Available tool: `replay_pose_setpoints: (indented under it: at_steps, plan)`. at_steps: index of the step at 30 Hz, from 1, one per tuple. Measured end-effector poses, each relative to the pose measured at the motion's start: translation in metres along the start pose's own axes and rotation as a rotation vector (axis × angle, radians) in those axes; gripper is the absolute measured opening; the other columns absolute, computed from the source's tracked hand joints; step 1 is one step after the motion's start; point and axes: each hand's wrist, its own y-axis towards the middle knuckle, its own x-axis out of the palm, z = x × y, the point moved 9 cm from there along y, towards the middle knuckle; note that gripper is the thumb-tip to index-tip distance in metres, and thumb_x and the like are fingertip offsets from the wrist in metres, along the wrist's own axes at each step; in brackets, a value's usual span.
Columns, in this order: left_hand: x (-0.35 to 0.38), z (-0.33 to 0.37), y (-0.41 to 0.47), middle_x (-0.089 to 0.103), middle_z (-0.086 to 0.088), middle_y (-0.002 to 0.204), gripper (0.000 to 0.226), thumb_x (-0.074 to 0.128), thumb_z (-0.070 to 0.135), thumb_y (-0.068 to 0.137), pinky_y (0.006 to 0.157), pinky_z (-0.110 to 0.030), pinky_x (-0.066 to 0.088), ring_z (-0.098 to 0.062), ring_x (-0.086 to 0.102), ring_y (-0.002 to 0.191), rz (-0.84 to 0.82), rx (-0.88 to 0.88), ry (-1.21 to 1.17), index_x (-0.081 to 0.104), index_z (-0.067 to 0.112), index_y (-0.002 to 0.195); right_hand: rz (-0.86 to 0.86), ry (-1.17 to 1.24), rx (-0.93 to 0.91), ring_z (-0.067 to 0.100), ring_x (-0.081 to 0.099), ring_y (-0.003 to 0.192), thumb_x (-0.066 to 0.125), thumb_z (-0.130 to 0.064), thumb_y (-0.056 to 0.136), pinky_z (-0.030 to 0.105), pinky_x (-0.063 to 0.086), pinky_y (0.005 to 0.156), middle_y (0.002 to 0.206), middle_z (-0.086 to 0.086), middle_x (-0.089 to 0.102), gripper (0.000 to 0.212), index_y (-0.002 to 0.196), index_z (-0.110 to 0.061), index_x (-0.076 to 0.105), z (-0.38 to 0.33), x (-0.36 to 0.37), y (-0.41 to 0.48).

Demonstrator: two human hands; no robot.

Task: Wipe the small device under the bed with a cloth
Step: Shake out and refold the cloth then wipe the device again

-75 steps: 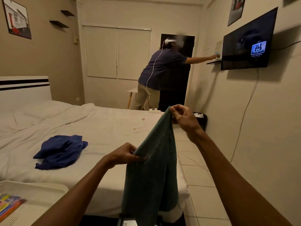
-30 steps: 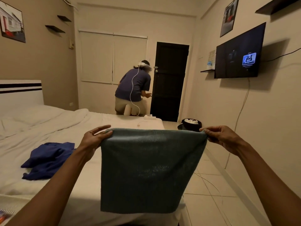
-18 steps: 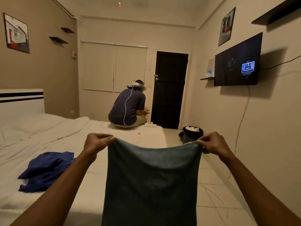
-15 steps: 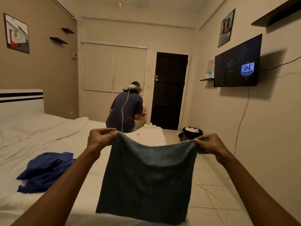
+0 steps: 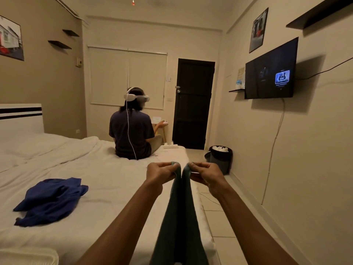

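Centrally, a dark green cloth (image 5: 180, 217) hung in two layers, doubled over on itself, its top corners drawn together in the air above the right edge of a white bed (image 5: 95, 169). The left hand (image 5: 161, 172) pinched one top corner with curled fingers and thumb. The right hand (image 5: 205, 174) pinched the other the same way, and the two hands were almost touching. Both forearms reached forward from the bottom of the view.

The small device was not in view. The space under the bed could not be seen from this angle.

The step appeared to be folding the cloth into a pad. To do it well, the corners and side edges should meet squarely before one hand takes both. A second fold would likely give a firm pad that would not trail on the tiled floor (image 5: 225, 245). The wiping itself had not begun.

On the bed to the left lay a crumpled blue garment (image 5: 49, 199). Farther off, another person (image 5: 133, 131) sat on the bed's far end, back to the camera. A dark bin (image 5: 221, 157) stood by the right wall, below a wall-mounted television (image 5: 271, 73).
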Motion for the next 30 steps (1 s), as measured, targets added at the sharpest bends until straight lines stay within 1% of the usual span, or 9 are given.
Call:
replay_pose_setpoints:
  at_steps: [4,8,15,18,21,23,26,28,30]
  plan:
    - [0.001,-0.013,-0.002,0.072,-0.019,0.105,0.025,0.073,0.005,0.083,0.076,-0.029,0.062,-0.030,0.072,0.097,-0.001,-0.039,-0.057,0.071,0.000,0.108,-0.010,-0.015,-0.011,0.025,0.074,0.087,0.072,-0.015,0.085,0.030,0.062,0.073,0.099,0.016,0.074,0.017,0.099,-0.006,0.072,0.005,0.002,0.000]
    - [0.003,-0.011,-0.004,0.072,-0.017,0.100,0.023,0.073,0.005,0.083,0.068,-0.024,0.062,-0.028,0.072,0.093,0.022,0.010,-0.077,0.071,0.000,0.105,-0.040,0.006,-0.041,0.024,0.075,0.082,0.073,-0.015,0.084,0.026,0.060,0.066,0.095,0.015,0.075,0.018,0.098,-0.005,0.073,0.006,0.009,-0.001]
    - [0.011,-0.018,-0.002,0.075,-0.010,0.104,0.022,0.070,0.015,0.089,0.092,-0.039,0.058,-0.026,0.070,0.102,-0.022,0.071,0.093,0.075,0.010,0.109,-0.067,-0.009,-0.083,0.022,0.075,0.084,0.070,-0.016,0.086,0.024,0.060,0.068,0.095,0.013,0.076,0.019,0.101,-0.005,0.074,0.010,0.014,-0.001]
    - [0.009,-0.018,-0.004,0.075,-0.008,0.105,0.020,0.064,0.009,0.092,0.096,-0.042,0.056,-0.026,0.069,0.104,-0.027,0.084,0.119,0.076,0.013,0.107,-0.078,0.018,-0.093,0.020,0.076,0.081,0.070,-0.016,0.086,0.023,0.059,0.068,0.091,0.011,0.076,0.013,0.095,-0.008,0.075,0.012,0.017,-0.001]
    - [0.009,-0.015,-0.006,0.074,-0.006,0.111,0.031,0.055,-0.001,0.094,0.102,-0.045,0.052,-0.027,0.066,0.110,-0.075,0.103,0.158,0.075,0.016,0.109,-0.120,0.031,-0.109,0.021,0.076,0.085,0.068,-0.013,0.087,0.024,0.060,0.072,0.093,0.012,0.076,0.012,0.096,-0.008,0.076,0.012,0.020,-0.001]
    - [0.009,-0.013,-0.007,0.072,-0.005,0.116,0.036,0.052,-0.005,0.093,0.102,-0.042,0.052,-0.024,0.064,0.112,-0.125,0.100,0.187,0.073,0.016,0.115,-0.171,0.012,-0.116,0.024,0.074,0.092,0.067,-0.011,0.089,0.028,0.060,0.080,0.099,0.015,0.076,0.018,0.103,-0.004,0.075,0.011,0.023,-0.001]
    - [0.009,-0.009,-0.010,0.068,-0.004,0.119,0.045,0.043,-0.011,0.094,0.095,-0.032,0.054,-0.020,0.063,0.112,-0.231,0.071,0.210,0.068,0.014,0.121,-0.206,-0.050,-0.130,0.025,0.073,0.097,0.069,-0.010,0.087,0.033,0.059,0.088,0.102,0.014,0.076,0.021,0.107,-0.005,0.074,0.012,0.025,0.000]
    - [0.012,-0.005,-0.012,0.066,-0.002,0.116,0.048,0.037,-0.012,0.094,0.091,-0.029,0.054,-0.018,0.064,0.109,-0.305,0.036,0.249,0.065,0.013,0.124,-0.213,-0.114,-0.166,0.024,0.073,0.096,0.071,-0.010,0.086,0.033,0.059,0.088,0.100,0.012,0.076,0.021,0.107,-0.009,0.074,0.008,0.026,-0.001]
    - [0.010,-0.004,-0.013,0.063,-0.002,0.119,0.050,0.034,-0.013,0.093,0.097,-0.032,0.053,-0.019,0.061,0.114,-0.344,-0.010,0.306,0.065,0.013,0.124,-0.213,-0.157,-0.193,0.023,0.073,0.095,0.073,-0.011,0.085,0.031,0.059,0.087,0.099,0.011,0.076,0.021,0.106,-0.011,0.074,0.006,0.028,-0.002]
